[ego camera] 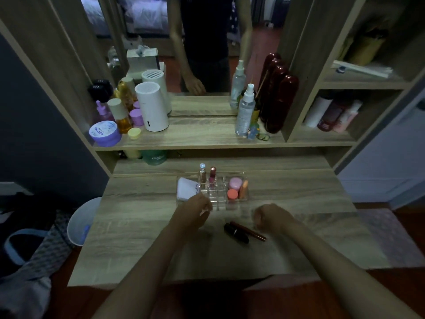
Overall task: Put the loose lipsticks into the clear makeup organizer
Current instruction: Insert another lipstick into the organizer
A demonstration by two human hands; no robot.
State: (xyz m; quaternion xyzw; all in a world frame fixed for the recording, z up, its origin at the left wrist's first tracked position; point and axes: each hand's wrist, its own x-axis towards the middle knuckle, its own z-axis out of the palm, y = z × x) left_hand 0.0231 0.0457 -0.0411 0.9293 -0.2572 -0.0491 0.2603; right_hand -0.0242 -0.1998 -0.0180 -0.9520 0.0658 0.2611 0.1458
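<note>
The clear makeup organizer (220,204) stands mid-table. Two lipsticks stand upright in its back slots: a clear-capped one (202,173) and a pink-red one (212,174). A white pad (186,188) fills its left part, and pink and orange sponges (236,188) its right part. Two loose lipsticks lie on the table in front: a short black one (236,232) and a long thin dark red one (249,231). My left hand (195,210) hovers at the organizer's front left, fingers curled, nothing visible in it. My right hand (273,216) is loosely closed just right of the loose lipsticks.
A shelf above holds jars, bottles, a white cylinder (151,107), spray bottles (245,111) and a dark red case (278,104) before a mirror. A white bin (80,221) stands left of the table. Side shelves at right hold bottles.
</note>
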